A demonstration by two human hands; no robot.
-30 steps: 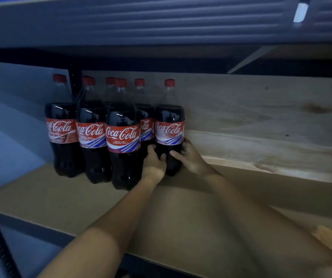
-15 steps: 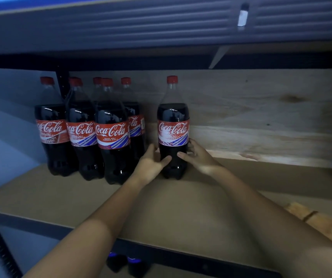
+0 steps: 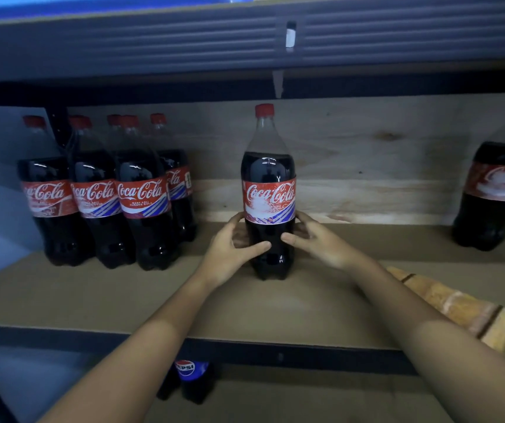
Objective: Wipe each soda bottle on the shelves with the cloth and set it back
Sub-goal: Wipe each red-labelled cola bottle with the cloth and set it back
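Observation:
One Coca-Cola bottle [image 3: 268, 190] with a red cap stands upright in the middle of the wooden shelf [image 3: 159, 297], apart from the others. My left hand [image 3: 229, 248] grips its lower left side and my right hand [image 3: 318, 239] grips its lower right side, fingers curled round the dark body below the label. A yellow-orange cloth [image 3: 458, 309] lies on the shelf to the right, partly behind my right forearm.
Several Coca-Cola bottles [image 3: 141, 193] stand grouped at the shelf's left. Another Coca-Cola bottle [image 3: 495, 193] stands at the right edge. A plywood back wall [image 3: 382, 166] closes the shelf. A Pepsi bottle [image 3: 188, 377] stands on the shelf below. A dark beam [image 3: 184, 44] runs overhead.
The bottle has slid to the right, away from the group on the left, with both hands on it. The view has shifted right, showing the cloth and the right-hand bottle.

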